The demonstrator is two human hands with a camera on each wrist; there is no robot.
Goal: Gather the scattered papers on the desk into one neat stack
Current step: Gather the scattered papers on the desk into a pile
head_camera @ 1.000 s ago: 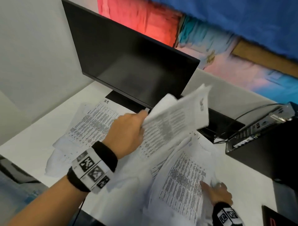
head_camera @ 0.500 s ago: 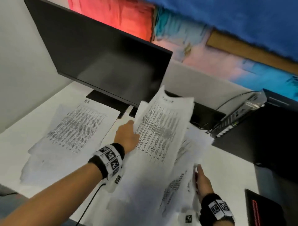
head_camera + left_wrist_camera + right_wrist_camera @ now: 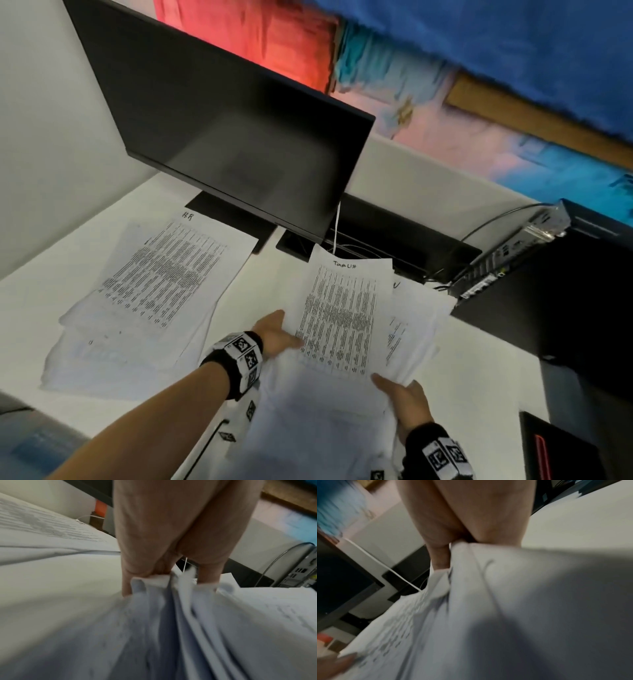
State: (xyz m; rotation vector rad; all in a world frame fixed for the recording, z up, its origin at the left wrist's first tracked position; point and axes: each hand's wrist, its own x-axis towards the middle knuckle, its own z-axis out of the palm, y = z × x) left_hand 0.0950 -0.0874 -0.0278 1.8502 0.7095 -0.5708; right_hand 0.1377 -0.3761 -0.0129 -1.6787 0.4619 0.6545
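A loose bundle of printed papers (image 3: 339, 315) is held above the white desk (image 3: 30, 294) in front of me. My left hand (image 3: 279, 334) grips its left edge, thumb on top; the left wrist view shows the fingers pinching the bunched sheets (image 3: 164, 588). At the lower right edge my right hand (image 3: 402, 394) grips the same bundle (image 3: 488, 588), thumb on the top sheet. A second pile of printed papers (image 3: 154, 284), its top sheet marked "HR", lies flat on the desk to the left, untouched.
A black monitor (image 3: 233, 137) stands on its base just behind the papers. A black computer box (image 3: 548, 298) with cables sits at the right, a dark device (image 3: 555, 448) with a red stripe at the bottom right. A grey partition wall rises at the left.
The raised sheet in my left hand has come down onto the bundle. My right hand now grips the bundle's lower right edge with its thumb on top.
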